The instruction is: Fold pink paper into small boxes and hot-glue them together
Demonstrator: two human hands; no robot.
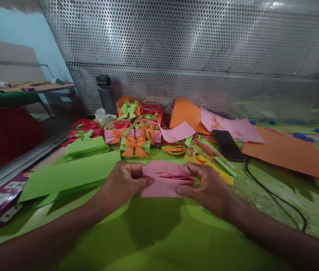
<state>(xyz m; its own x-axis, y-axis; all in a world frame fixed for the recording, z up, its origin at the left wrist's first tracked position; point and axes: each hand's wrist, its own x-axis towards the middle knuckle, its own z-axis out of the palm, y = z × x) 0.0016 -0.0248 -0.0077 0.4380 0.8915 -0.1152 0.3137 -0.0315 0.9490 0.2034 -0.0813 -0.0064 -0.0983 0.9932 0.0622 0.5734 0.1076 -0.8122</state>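
Observation:
I hold a folded pink paper (163,180) over the green table (159,233), just in front of me. My left hand (125,181) pinches its left edge with thumb and fingers closed. My right hand (206,186) grips its right side, thumb pressed on the lower corner. The paper has several folds across its top.
Green paper sheets (71,175) lie to the left. Several paper baskets with bows (132,131) stand behind, with orange (286,152) and pink sheets (232,128), a black phone (227,145), a black cable (275,195) and a dark bottle (105,94). A perforated metal wall (193,56) closes the back.

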